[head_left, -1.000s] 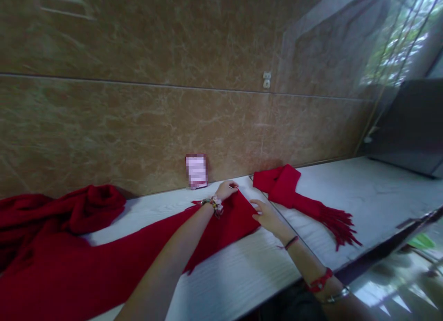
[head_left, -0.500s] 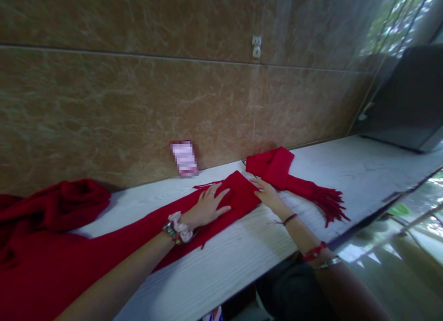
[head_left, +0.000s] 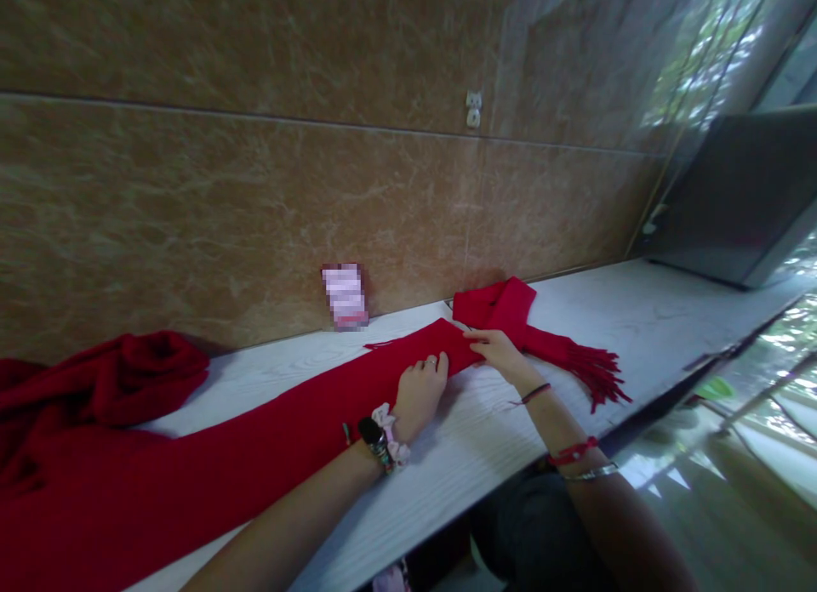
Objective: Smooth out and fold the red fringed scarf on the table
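A long red scarf [head_left: 306,426] lies flat along the white counter, its folded end pointing right. My left hand [head_left: 422,391], with a watch and a scrunchie at the wrist, is closed on the scarf's near edge, fingers curled over the top. At the right end, my right hand [head_left: 499,352] has fingers and thumb closed on the corner of the same scarf; its fingertips are partly hidden. Just beyond that hand, a second red scarf [head_left: 504,307] lies folded over itself, its fringe [head_left: 593,367] spread to the right.
More bunched red cloth [head_left: 146,375] lies at the left by the wall. A pixelated, phone-like item [head_left: 346,296] leans on the brown tiled wall [head_left: 268,192]. A dark grey box-shaped appliance [head_left: 746,196] stands on the counter [head_left: 613,294] at the far right.
My left hand has gone from lying spread on the scarf to curled at its near edge, further right and nearer me. My right hand stays at the scarf's right end. The view shifted slightly.
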### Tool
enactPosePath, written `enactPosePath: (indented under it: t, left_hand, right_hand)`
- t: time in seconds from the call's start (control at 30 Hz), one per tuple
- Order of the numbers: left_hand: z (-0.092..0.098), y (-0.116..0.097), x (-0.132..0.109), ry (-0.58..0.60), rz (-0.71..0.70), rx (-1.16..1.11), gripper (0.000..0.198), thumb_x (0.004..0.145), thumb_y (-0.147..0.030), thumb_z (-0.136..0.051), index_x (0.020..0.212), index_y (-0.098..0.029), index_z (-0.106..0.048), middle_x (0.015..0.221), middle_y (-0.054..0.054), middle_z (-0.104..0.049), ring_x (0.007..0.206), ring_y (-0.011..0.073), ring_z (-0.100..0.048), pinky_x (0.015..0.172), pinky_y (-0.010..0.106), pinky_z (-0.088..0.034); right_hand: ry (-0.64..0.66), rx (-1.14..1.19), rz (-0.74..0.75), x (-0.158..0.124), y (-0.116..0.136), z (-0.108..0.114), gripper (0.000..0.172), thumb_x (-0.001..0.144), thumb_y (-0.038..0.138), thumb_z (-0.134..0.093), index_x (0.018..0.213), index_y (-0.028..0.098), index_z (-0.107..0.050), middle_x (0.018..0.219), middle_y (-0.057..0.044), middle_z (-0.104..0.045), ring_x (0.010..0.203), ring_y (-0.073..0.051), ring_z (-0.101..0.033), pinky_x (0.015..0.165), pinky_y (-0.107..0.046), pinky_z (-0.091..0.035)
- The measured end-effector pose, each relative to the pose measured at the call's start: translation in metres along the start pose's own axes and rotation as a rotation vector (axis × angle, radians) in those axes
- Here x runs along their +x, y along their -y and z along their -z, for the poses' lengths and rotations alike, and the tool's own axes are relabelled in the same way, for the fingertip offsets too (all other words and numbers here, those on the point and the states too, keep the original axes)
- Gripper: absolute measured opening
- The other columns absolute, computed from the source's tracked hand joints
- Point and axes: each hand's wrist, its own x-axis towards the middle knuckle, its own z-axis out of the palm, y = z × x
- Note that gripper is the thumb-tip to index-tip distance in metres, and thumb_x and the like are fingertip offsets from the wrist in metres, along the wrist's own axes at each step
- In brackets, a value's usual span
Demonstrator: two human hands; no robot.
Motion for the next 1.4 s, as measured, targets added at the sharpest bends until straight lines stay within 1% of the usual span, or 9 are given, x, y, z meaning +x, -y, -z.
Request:
enactPosePath:
  t: [0.17,0.33,0.47,0.57,0.67,0.8,1.0,1.2,1.4]
  left_hand:
    - [-0.003,0.018,-0.010,0.089,-0.123,0.085,0.041,0.081,-0.002,-0.030,0.120,-0.006,-0.043,0.121,0.023,-0.046,0.111,0.0300,-0.046,0.086,0.043,-0.041]
    - [0.000,0.017,-0.026,0.247,-0.241,-0.045,0.044,0.082,-0.006,-0.031,0.125,-0.009,-0.038,0.129,0.023,-0.037,0.119,0.0305,-0.037,0.086,0.043,-0.041]
    - [0.010,0.021,-0.026,0.352,-0.264,-0.184,0.047,0.083,-0.027,-0.040,0.129,-0.018,-0.034,0.136,0.018,-0.029,0.124,0.0343,-0.026,0.090,0.052,-0.032]
    - [0.011,0.050,-0.009,0.254,-0.160,-0.291,0.054,0.081,-0.047,-0.041,0.128,-0.022,-0.036,0.136,0.014,-0.031,0.124,0.0325,-0.025,0.094,0.050,-0.027]
    - [-0.001,0.091,0.016,0.027,-0.049,-0.346,0.045,0.082,-0.037,-0.043,0.120,-0.014,-0.046,0.128,0.014,-0.042,0.120,0.0248,-0.034,0.098,0.039,-0.025]
    - [-0.019,0.125,0.040,0.036,-0.001,-0.415,0.039,0.078,-0.032,-0.048,0.110,-0.009,-0.054,0.114,0.015,-0.054,0.107,0.0227,-0.048,0.092,0.032,-0.034]
    - [-0.026,0.124,0.046,0.098,-0.013,-0.425,0.031,0.074,-0.031,-0.052,0.099,-0.015,-0.061,0.099,0.008,-0.063,0.090,0.0184,-0.057,0.079,0.025,-0.041]
    - [-0.023,0.128,0.043,0.174,0.152,-0.341,0.026,0.076,-0.030,-0.046,0.075,-0.014,-0.067,0.074,0.006,-0.067,0.070,0.0169,-0.060,0.063,0.023,-0.042]
    - [-0.009,0.118,0.034,0.125,0.259,-0.157,0.027,0.081,-0.021,-0.040,0.086,-0.009,-0.063,0.087,0.016,-0.063,0.084,0.0240,-0.059,0.073,0.033,-0.042]
  right_hand:
    - [-0.002,-0.298,0.054,0.006,-0.015,0.003,0.039,0.070,0.005,-0.044,0.104,0.013,-0.061,0.066,-0.002,-0.065,0.051,-0.013,-0.059,0.053,-0.026,-0.051]
    - [0.033,-0.517,0.144,-0.002,-0.021,0.009,0.039,0.067,0.000,-0.045,0.097,0.016,-0.065,0.097,-0.006,-0.064,0.096,-0.019,-0.056,0.088,-0.029,-0.040]
    - [0.039,-0.682,0.156,-0.008,-0.025,0.012,0.042,0.069,-0.002,-0.041,0.105,0.010,-0.059,0.105,-0.016,-0.058,0.102,-0.023,-0.052,0.089,-0.033,-0.037]
    - [0.004,-0.807,0.169,-0.003,-0.020,0.005,0.041,0.074,0.005,-0.042,0.113,0.012,-0.053,0.109,-0.018,-0.054,0.103,-0.026,-0.050,0.086,-0.038,-0.038]
    - [-0.001,-0.900,0.317,0.006,-0.011,-0.011,0.042,0.080,0.017,-0.042,0.122,0.015,-0.045,0.123,-0.015,-0.045,0.113,-0.025,-0.041,0.090,-0.038,-0.036]
    - [0.134,-0.901,0.494,0.011,-0.008,-0.039,0.044,0.085,0.030,-0.036,0.128,0.020,-0.037,0.134,-0.008,-0.036,0.123,-0.024,-0.028,0.097,-0.045,-0.027]
    - [0.129,-0.946,0.450,0.011,-0.018,-0.050,0.043,0.088,0.034,-0.031,0.129,0.023,-0.037,0.137,-0.007,-0.033,0.125,-0.027,-0.023,0.096,-0.053,-0.022]
    - [0.124,-0.980,0.471,0.012,-0.022,-0.048,0.043,0.088,0.035,-0.029,0.129,0.024,-0.035,0.137,-0.006,-0.031,0.124,-0.028,-0.026,0.095,-0.054,-0.025]
    - [0.073,-1.014,0.458,0.011,-0.020,-0.050,0.046,0.087,0.036,-0.031,0.131,0.021,-0.034,0.137,-0.008,-0.031,0.124,-0.029,-0.027,0.095,-0.053,-0.024]
